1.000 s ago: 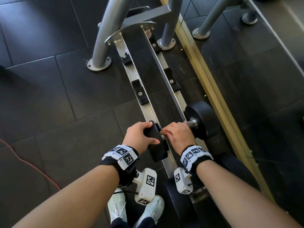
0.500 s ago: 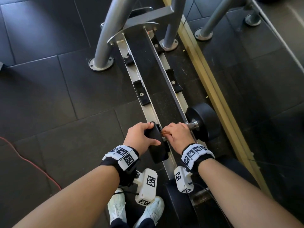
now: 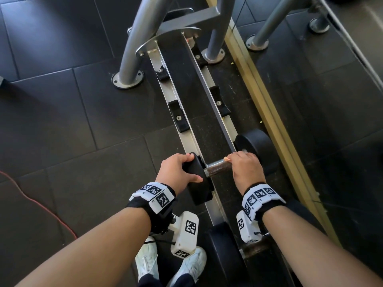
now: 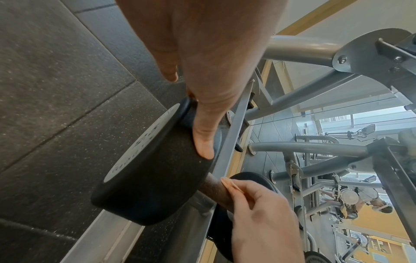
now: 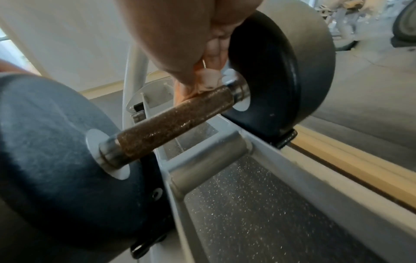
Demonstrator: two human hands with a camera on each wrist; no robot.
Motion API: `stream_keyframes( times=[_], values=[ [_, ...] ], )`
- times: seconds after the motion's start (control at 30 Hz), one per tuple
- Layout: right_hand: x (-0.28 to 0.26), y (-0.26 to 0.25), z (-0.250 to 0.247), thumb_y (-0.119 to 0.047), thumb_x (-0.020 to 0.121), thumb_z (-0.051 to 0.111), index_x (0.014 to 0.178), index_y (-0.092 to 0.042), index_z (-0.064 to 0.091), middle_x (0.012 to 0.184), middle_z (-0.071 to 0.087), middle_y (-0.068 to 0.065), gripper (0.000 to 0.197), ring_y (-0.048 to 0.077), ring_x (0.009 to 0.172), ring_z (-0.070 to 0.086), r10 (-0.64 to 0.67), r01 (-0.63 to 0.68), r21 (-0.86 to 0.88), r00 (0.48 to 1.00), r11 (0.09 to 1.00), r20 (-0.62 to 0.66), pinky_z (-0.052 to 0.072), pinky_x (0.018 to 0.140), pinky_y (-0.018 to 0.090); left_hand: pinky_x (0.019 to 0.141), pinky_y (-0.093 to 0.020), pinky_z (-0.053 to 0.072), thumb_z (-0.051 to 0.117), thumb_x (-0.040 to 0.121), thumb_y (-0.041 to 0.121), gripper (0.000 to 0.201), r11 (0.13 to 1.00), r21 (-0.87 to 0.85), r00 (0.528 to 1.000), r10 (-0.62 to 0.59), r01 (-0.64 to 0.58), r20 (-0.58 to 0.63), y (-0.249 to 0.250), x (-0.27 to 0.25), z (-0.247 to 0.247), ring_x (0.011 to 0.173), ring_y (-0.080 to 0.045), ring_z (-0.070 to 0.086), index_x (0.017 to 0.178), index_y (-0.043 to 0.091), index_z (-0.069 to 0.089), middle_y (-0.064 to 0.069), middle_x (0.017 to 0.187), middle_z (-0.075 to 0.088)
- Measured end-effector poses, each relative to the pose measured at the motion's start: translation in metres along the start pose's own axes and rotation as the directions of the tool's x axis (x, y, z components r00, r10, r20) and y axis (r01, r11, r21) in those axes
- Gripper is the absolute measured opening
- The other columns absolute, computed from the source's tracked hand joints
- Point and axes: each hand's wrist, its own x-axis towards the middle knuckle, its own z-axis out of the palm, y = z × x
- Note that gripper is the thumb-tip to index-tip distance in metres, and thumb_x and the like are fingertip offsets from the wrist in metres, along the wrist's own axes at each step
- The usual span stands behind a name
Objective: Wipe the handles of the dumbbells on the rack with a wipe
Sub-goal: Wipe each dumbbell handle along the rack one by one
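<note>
The dumbbell (image 3: 228, 168) lay across the rails of the rack (image 3: 186, 131), its rust-speckled handle (image 5: 171, 122) bare between the two black heads. The left hand (image 3: 178, 172) gripped the near head (image 4: 153, 178), fingers (image 4: 203, 140) curled over its rim. The right hand (image 3: 245, 170) was closed round the far end of the handle, against the far head (image 3: 257, 146), pinching a small peach-coloured wipe (image 5: 202, 81) bunched on the metal.

Several risks could be judged from here. The wipe was crumpled into a small wad, so it could slip out of the fingers or skate over the rough knurling and leave patches unwiped. The underside of the handle looked harder to reach and might be missed unless the bar were rolled. If the left hand slackened, the round heads could turn on the rails and the handle spin beneath the wipe.

Compared with one second before, the right hand had travelled along the handle from the near head to the far one, uncovering most of the grip. The left hand had kept its hold on the near head. A second dumbbell (image 3: 223, 245) lay nearer the person.
</note>
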Motion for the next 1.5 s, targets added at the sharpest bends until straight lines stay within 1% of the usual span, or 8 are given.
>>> stream_keyframes(
  times=[0.2,0.5,0.67,0.77,1.03,1.17,1.33,1.5],
  values=[
    [-0.027,-0.005,0.014,-0.014,0.093,0.062,0.113,-0.012,0.071,0.111,0.065,0.001,0.022,0.015,0.105,0.054,0.195,-0.134,0.298,0.964,0.945,-0.183,0.045,0.089,0.023,0.092,-0.017,0.034,0.090,0.064,0.027,0.076,1.000,0.004,1.000,0.001,-0.001,-0.001,0.000,0.000,0.000,0.116,-0.003,0.050,0.133,0.030,0.057,0.013,0.128,0.058],
    [-0.030,-0.009,0.019,-0.032,0.091,0.068,0.094,-0.029,0.071,0.096,0.064,-0.013,0.005,-0.001,0.079,0.058,0.677,-0.534,0.658,0.734,0.531,0.049,0.038,0.062,0.010,0.094,-0.014,0.032,0.091,0.061,0.028,0.077,0.999,0.032,0.999,0.028,-0.028,-0.016,-0.002,0.003,0.001,0.121,0.000,0.049,0.131,0.029,0.060,0.014,0.133,0.059],
    [-0.046,-0.009,0.021,-0.019,0.085,0.076,0.083,-0.028,0.072,0.089,0.075,0.000,0.010,0.016,0.087,0.072,0.807,-0.475,0.870,0.459,-0.132,0.372,0.058,0.077,0.031,0.097,-0.015,0.031,0.092,0.062,0.029,0.076,0.998,0.042,0.999,0.040,-0.040,-0.013,-0.001,0.002,0.000,0.126,-0.005,0.049,0.131,0.029,0.060,0.015,0.133,0.059],
    [-0.048,-0.011,0.017,-0.007,0.087,0.072,0.102,-0.006,0.073,0.100,0.075,0.015,0.015,0.024,0.094,0.073,0.737,-0.264,0.854,0.431,-0.449,0.521,0.058,0.088,0.033,0.096,-0.014,0.031,0.091,0.062,0.032,0.076,0.997,0.059,0.999,0.053,-0.053,-0.006,-0.003,0.002,-0.001,0.126,-0.004,0.049,0.131,0.030,0.060,0.017,0.133,0.058],
    [-0.029,-0.024,0.009,-0.012,0.092,0.068,0.122,0.001,0.064,0.120,0.068,0.020,0.033,0.030,0.113,0.066,0.673,-0.175,0.829,0.507,-0.532,0.539,0.051,0.102,0.039,0.094,-0.014,0.031,0.091,0.061,0.037,0.075,0.989,0.092,0.993,0.118,-0.119,0.009,-0.007,0.005,-0.004,0.114,0.002,0.049,0.130,0.029,0.061,0.019,0.124,0.059],
    [-0.029,-0.029,0.028,-0.011,0.084,0.076,0.096,0.000,0.069,0.102,0.073,0.020,0.018,0.029,0.099,0.071,0.703,-0.215,0.863,0.508,-0.456,0.498,0.058,0.090,0.036,0.094,-0.013,0.031,0.091,0.061,0.038,0.075,0.987,0.102,0.992,0.128,-0.128,0.011,-0.008,0.007,-0.004,0.115,0.002,0.050,0.130,0.029,0.062,0.019,0.122,0.060],
    [-0.033,-0.034,0.054,-0.005,0.078,0.081,0.071,-0.011,0.073,0.085,0.077,0.007,0.012,0.024,0.089,0.075,0.556,-0.376,0.859,0.655,-0.348,0.512,0.059,0.072,0.025,0.095,-0.016,0.032,0.090,0.061,0.039,0.075,0.985,0.115,0.991,0.130,-0.130,0.008,-0.007,0.005,-0.005,0.118,-0.002,0.051,0.130,0.030,0.062,0.018,0.124,0.060],
    [-0.028,-0.018,0.051,-0.019,0.076,0.085,0.078,-0.017,0.074,0.083,0.078,0.004,0.011,0.019,0.085,0.076,0.736,-0.205,0.886,0.497,-0.415,0.460,0.059,0.075,0.027,0.098,-0.016,0.032,0.090,0.062,0.038,0.075,0.985,0.104,0.990,0.138,-0.139,0.016,-0.006,0.003,-0.005,0.121,-0.003,0.050,0.131,0.029,0.061,0.016,0.127,0.060]
  ],
)
